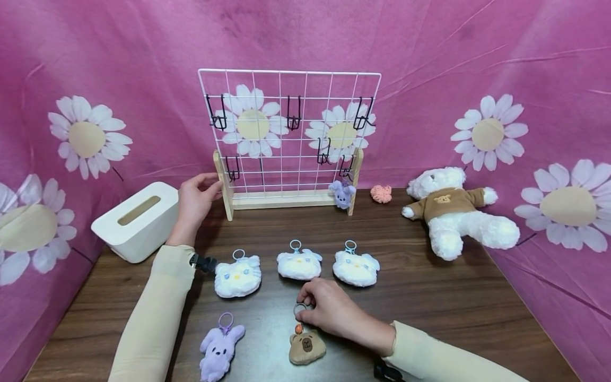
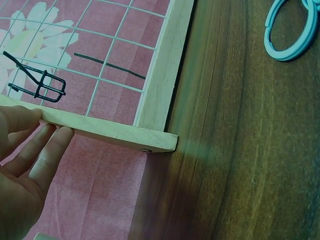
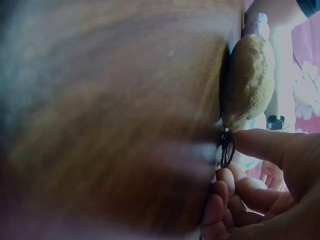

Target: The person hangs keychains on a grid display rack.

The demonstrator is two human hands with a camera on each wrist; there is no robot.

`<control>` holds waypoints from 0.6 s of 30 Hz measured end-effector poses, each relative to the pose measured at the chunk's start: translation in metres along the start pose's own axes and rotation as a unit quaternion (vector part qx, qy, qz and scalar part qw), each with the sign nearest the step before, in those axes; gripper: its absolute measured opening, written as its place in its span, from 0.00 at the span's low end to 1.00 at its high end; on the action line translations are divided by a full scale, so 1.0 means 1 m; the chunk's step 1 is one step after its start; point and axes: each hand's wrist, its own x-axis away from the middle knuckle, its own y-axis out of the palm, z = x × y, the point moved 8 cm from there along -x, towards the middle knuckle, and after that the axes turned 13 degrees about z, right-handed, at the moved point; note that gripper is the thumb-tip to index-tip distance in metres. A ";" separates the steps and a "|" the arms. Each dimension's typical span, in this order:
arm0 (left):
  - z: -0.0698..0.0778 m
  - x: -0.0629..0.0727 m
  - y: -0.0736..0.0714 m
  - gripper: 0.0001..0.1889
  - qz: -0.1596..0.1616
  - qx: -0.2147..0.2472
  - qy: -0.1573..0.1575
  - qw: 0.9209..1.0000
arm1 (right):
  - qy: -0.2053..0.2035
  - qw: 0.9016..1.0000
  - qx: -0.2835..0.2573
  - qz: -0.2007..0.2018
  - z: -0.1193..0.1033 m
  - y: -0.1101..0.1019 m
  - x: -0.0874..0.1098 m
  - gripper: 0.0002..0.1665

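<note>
My left hand (image 1: pixel 194 204) is at the left wooden post (image 2: pixel 120 135) of a white wire grid rack (image 1: pixel 279 140), its fingertips and thumb touching the post's outer side. Lower on the table, my right hand (image 1: pixel 329 307) has thumb and index finger on either side of the metal ring (image 3: pixel 228 150) of a brown plush capybara-head keychain (image 1: pixel 307 347), pinching it. An orange bead (image 1: pixel 298 328) joins the ring to the plush, which lies face up. Several black hooks (image 1: pixel 294 114) sit on the grid; a purple plush keychain (image 1: pixel 342 194) hangs from the lower right one.
White cat-head plush keychains (image 1: pixel 237 277) form a row before the rack. A purple bunny keychain (image 1: pixel 220 353) lies front left. A white tissue box (image 1: pixel 138 223) stands left. A pink knitted piece (image 1: pixel 381 194) and a white teddy bear (image 1: pixel 453 212) lie to the right.
</note>
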 end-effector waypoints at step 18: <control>0.001 0.001 0.000 0.19 -0.007 0.003 -0.010 1.000 | -0.001 1.000 -0.014 -0.018 -0.012 -0.009 -0.003 0.12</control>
